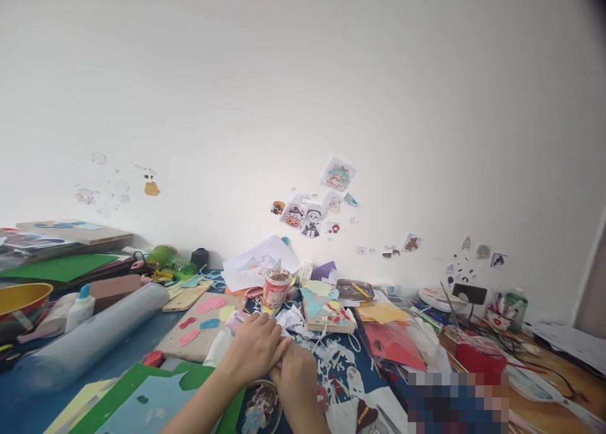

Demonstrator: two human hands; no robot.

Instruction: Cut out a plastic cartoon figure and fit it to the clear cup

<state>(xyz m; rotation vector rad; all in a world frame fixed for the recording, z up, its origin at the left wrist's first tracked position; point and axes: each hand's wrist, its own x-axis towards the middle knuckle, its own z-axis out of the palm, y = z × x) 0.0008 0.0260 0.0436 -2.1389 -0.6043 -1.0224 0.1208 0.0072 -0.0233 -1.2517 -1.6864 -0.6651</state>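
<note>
Head view, near edge of a cluttered blue counter [118, 352]. Left hand [253, 349] and right hand [296, 377] pressed together at the counter's near middle, fingers curled shut over something small between them; what is pinched cannot be told, hidden by the knuckles. Just beyond the fingertips, a pale pink scrap of paper [235, 322], partly covered by the left hand. Likely light, thin and floppy, easy to crease or tear; best taken by an edge with thumb and forefinger, gently.

Below the hands, at the near edge, a round wooden embroidery hoop with a cartoon figure [262, 409]. Beside it, a green foam sheet [142, 390]. Towards the left edge, a rolled clear plastic sheet [95, 339], a white glue bottle with blue cap [80, 306] and a yellow bowl [21, 295]. Behind the hands, a red-and-white paper cup with a stick [275, 289] and a brown cardboard panel with pink and blue cut-outs [199, 327]. On the white wall [303, 74], cartoon stickers [312, 216].
</note>
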